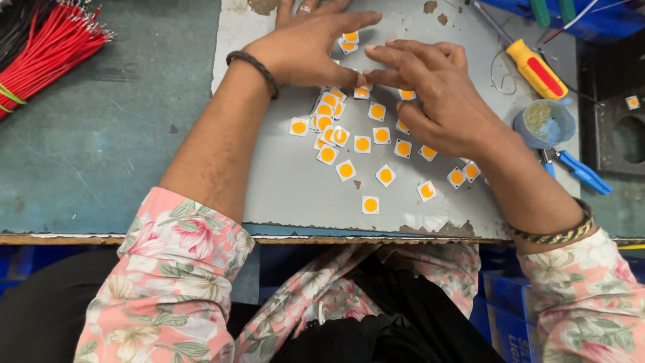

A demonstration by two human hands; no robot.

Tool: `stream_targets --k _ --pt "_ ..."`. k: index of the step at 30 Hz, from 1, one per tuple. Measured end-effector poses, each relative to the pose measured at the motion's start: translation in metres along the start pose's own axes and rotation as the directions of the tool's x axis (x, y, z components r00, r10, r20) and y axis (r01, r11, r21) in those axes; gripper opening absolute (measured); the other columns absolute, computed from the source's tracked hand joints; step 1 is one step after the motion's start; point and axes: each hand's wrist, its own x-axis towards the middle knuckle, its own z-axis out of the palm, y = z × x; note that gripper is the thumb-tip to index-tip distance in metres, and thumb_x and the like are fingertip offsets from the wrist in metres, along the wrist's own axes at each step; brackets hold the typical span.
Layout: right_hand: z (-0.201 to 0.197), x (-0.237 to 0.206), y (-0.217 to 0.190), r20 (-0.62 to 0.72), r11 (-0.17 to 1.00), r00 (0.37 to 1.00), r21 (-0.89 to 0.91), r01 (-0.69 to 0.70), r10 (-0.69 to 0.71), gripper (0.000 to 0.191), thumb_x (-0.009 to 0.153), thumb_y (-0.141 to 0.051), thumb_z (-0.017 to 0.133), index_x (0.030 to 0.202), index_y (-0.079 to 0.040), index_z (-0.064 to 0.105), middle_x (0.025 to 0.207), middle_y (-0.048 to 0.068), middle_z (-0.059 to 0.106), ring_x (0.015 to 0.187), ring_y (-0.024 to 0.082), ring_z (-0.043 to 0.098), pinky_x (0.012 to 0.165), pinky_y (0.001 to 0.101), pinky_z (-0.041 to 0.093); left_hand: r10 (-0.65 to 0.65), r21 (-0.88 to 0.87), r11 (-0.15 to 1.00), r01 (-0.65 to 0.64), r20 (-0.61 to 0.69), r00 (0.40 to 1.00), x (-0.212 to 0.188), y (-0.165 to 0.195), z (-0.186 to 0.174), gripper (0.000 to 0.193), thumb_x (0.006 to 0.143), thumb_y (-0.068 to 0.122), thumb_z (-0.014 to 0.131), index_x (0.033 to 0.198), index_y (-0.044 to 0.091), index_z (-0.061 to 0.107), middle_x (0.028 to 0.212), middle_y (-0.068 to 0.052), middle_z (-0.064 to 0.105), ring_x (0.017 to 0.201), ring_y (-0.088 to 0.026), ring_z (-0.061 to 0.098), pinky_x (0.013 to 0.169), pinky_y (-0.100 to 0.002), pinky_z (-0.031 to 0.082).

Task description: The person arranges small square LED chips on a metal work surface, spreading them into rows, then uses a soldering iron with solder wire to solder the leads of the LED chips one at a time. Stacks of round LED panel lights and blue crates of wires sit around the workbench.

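Left hand (306, 48) and right hand (437, 101), fingers spread flat at upper centre, partly hide small white-and-orange square chips (363, 144); any grip is indiscernible.

The left hand (306, 47) and right hand (437, 94) hide several square chips (363, 144); the red wires (50, 47) run off-frame.

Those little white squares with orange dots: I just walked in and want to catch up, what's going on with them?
A person in floral sleeves has both hands over a grey plate on the workbench. The left hand and right hand meet fingertip to fingertip over the small white squares with orange centres, which lie scattered and partly piled there. A red-and-yellow screwdriver, a small blue pot and a bundle of red wires lie untouched nearby.
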Motion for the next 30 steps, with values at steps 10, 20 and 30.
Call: stream_targets --k 10,20,30 --pt "-0.005 -0.001 0.005 -0.003 0.996 0.999 0.071 -0.049 0.049 0.078 0.083 -0.001 0.052 0.160 -0.011 0.039 0.142 0.002 0.069 0.147 0.024 0.044 0.119 0.0448 0.023 -0.100 0.026 0.995 0.099 0.015 0.995 0.001 -0.007 0.005 0.083 0.076 0.043 0.074 0.152 0.021 0.048 0.156 -0.014 0.046 0.144 -0.034 0.039 0.118 -0.055 0.006" --pt "-0.005 -0.007 0.018 -0.144 0.985 0.986 -0.132 -0.107 0.088 0.060 0.095 -0.005 0.057 0.154 -0.008 0.050 0.139 0.001 0.070 0.148 0.025 0.045 0.119 0.0496 0.022 -0.127 0.072 0.989 0.127 -0.007 0.992 0.000 -0.003 0.005 0.081 0.073 0.040 0.074 0.149 0.022 0.052 0.155 -0.012 0.047 0.146 -0.034 0.035 0.117 -0.057 0.004" --pt "-0.008 -0.007 0.007 -0.078 0.984 0.996 -0.169 -0.057 0.044 0.063 0.086 -0.008 0.062 0.149 -0.015 0.061 0.130 0.002 0.071 0.143 0.021 0.049 0.120 0.0543 0.023 -0.158 0.127 0.979 0.156 0.000 0.987 0.001 0.001 0.004 0.078 0.074 0.045 0.077 0.147 0.030 0.053 0.163 -0.014 0.032 0.151 -0.045 0.014 0.116 -0.062 -0.007"
